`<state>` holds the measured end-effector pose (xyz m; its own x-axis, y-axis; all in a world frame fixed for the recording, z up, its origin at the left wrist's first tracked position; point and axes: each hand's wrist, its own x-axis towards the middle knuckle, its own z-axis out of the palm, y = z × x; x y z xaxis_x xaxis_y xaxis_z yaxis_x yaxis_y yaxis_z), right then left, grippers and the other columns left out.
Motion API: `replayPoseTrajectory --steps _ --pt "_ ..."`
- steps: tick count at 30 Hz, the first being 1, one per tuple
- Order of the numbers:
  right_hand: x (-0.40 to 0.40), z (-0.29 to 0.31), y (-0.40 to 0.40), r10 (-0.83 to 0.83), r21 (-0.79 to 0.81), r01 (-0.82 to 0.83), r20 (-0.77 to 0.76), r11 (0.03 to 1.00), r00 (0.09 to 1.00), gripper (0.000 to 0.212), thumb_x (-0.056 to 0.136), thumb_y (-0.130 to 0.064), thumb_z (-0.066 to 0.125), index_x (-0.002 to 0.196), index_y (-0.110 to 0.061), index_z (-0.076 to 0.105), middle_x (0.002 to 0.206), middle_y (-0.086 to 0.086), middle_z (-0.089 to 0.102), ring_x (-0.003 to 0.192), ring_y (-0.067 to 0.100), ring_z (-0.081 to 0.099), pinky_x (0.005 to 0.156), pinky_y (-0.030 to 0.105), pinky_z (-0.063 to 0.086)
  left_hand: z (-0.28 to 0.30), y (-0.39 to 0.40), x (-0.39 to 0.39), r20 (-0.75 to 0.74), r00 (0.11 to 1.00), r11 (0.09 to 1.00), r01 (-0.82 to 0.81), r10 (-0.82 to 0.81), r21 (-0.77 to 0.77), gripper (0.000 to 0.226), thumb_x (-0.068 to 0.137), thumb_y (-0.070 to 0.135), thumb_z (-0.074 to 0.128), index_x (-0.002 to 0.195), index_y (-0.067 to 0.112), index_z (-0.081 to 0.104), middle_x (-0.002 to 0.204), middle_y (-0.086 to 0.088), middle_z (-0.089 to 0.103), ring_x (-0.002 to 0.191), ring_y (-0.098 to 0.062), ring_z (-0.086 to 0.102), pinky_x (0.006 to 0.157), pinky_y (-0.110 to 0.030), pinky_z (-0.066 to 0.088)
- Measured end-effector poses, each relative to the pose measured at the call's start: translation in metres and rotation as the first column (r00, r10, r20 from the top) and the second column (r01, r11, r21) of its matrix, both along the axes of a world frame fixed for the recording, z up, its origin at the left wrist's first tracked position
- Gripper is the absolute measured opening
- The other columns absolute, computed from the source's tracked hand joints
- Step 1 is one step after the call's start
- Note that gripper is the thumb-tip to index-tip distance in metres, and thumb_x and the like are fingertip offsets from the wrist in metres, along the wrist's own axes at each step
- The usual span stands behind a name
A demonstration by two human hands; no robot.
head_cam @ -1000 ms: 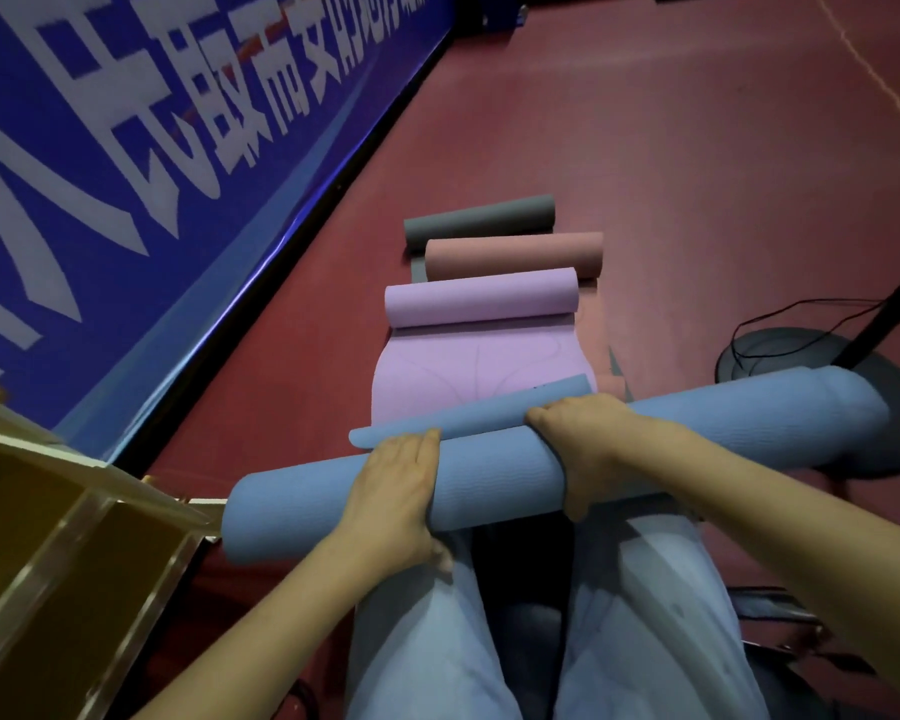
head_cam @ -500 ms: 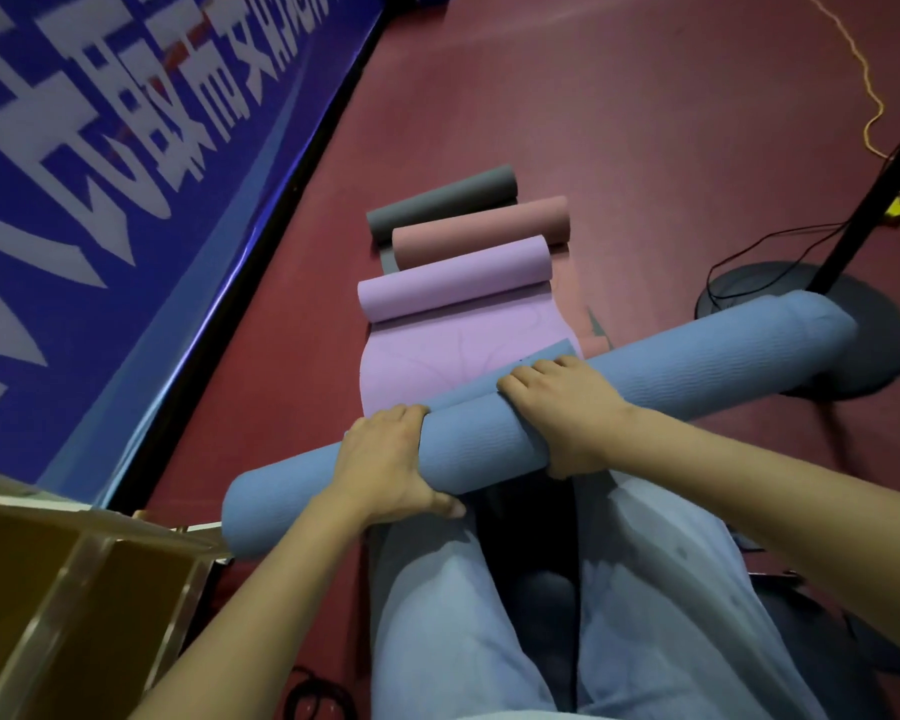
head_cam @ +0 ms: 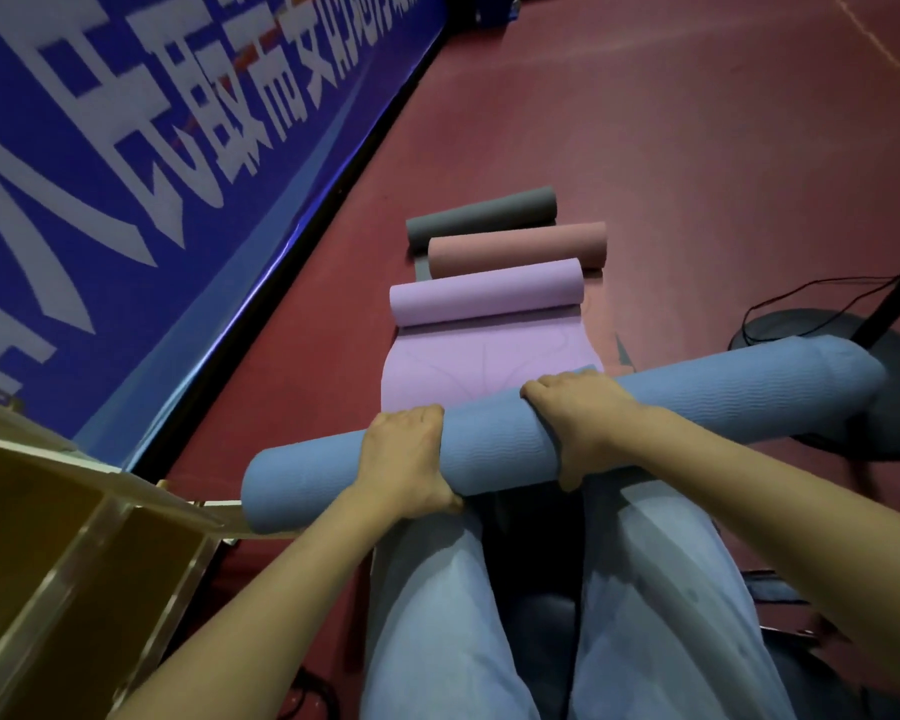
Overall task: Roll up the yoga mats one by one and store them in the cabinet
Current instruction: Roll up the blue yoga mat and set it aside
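A rolled blue yoga mat (head_cam: 697,397) lies across my lap, slanting up to the right. My left hand (head_cam: 406,459) grips it left of centre, fingers curled over the top and thumb under. Just right of centre, my right hand (head_cam: 583,413) grips it the same way. Its left end hangs beside the wooden cabinet (head_cam: 74,553) at the lower left, whose open compartments show. On the floor ahead lie a half-rolled lilac mat (head_cam: 484,298), a rolled pink mat (head_cam: 515,246) and a rolled grey mat (head_cam: 479,213).
A blue banner wall (head_cam: 126,174) with white characters runs along the left. A black round stand base (head_cam: 801,335) with a pole and cables sits right, behind the blue mat's end. Red floor (head_cam: 671,122) stretches ahead.
The loose flap of the blue mat has been rolled in. Both hands have closed round the roll, and it has tilted so its right end sits higher.
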<state>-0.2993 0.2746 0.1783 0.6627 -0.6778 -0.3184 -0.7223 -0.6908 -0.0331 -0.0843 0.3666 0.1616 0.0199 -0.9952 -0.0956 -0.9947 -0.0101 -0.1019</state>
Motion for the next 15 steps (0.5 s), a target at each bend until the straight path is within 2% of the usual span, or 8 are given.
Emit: replayPoseTrajectory --steps 3,7,10,13,15 --pt "0.001 0.0 -0.003 -0.024 -0.019 0.024 -0.02 1.0 1.0 0.094 0.046 -0.049 0.09 0.123 -0.023 0.043 0.121 0.001 0.055 0.109 0.026 0.055 0.09 0.039 0.044 0.003 -0.01 0.002 -0.005 1.0 0.998 -0.016 0.016 0.056 0.078 0.046 0.068 0.082 0.101 0.023 0.052 0.097 0.007 0.068 0.085 -0.025 0.065 0.068 -0.034 0.04" --pt "-0.006 -0.008 -0.001 0.024 -0.121 -0.025 -0.007 0.992 1.0 0.122 0.042 -0.064 0.089 0.142 -0.028 0.029 0.129 0.0 0.052 0.113 0.027 0.055 0.097 0.043 0.043 0.009 -0.019 0.004 -0.05 0.998 0.991 -0.041 0.047 0.125 0.079 0.042 0.066 0.084 0.103 0.025 0.053 0.095 0.006 0.068 0.083 -0.025 0.063 0.065 -0.035 0.044" --pt "-0.009 -0.009 -0.003 0.024 -0.125 -0.021 0.023 0.992 0.999 0.108 0.042 -0.07 0.086 0.13 -0.026 0.039 0.121 -0.002 0.055 0.108 0.024 0.057 0.094 0.041 0.045 0.007 -0.017 0.002 -0.081 0.996 0.993 -0.037 0.046 0.115 0.08 0.044 0.063 0.087 0.105 0.024 0.054 0.099 0.007 0.067 0.086 -0.024 0.063 0.067 -0.035 0.046" --pt "-0.007 -0.011 0.001 0.034 -0.168 -0.031 0.016 0.985 0.999 0.089 0.048 -0.061 0.083 0.119 -0.024 0.044 0.113 -0.002 0.057 0.099 0.025 0.059 0.088 0.04 0.047 0.004 -0.01 0.0 -0.082 0.994 0.996 -0.065 0.07 0.068 0.083 0.045 0.062 0.089 0.11 0.023 0.055 0.1 0.007 0.067 0.089 -0.025 0.064 0.068 -0.034 0.042" --pt "-0.006 -0.011 0.003 0.032 -0.18 -0.029 0.014 0.983 0.999 0.083 0.049 -0.056 0.082 0.115 -0.022 0.045 0.111 -0.001 0.058 0.096 0.025 0.06 0.084 0.038 0.047 0.003 -0.007 -0.001 -0.072 0.995 0.996 -0.071 0.075 0.058 0.084 0.044 0.063 0.088 0.11 0.024 0.054 0.099 0.007 0.067 0.087 -0.025 0.064 0.069 -0.034 0.043"
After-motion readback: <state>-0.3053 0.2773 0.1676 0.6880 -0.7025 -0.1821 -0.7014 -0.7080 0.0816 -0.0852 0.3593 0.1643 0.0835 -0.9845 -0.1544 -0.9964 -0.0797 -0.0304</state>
